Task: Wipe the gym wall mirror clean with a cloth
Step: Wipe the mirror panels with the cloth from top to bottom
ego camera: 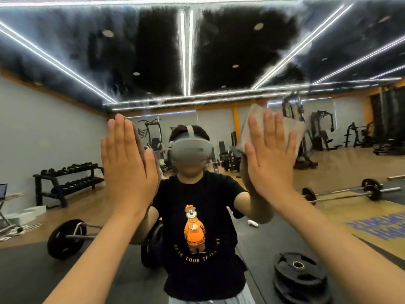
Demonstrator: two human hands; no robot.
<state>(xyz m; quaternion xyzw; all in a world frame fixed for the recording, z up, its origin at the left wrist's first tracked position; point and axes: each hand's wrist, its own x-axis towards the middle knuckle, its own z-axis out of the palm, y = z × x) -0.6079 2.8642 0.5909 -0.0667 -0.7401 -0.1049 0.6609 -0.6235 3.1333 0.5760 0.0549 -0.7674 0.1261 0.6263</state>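
The wall mirror (65,128) fills the whole view and reflects the gym and the person in a black T-shirt. My left hand (129,163) lies flat on the glass with straight fingers pointing up and holds nothing. My right hand (270,154) presses a beige cloth (293,126) flat against the mirror with spread, straight fingers. The cloth sticks out above and to the right of the fingers. Smeared, hazy streaks cover the upper part of the glass (219,51).
Everything else is a reflection: a dumbbell rack (68,183) at the left, barbells (341,191) on the floor, stacked weight plates (300,275) at the lower right, and machines (322,130) at the back.
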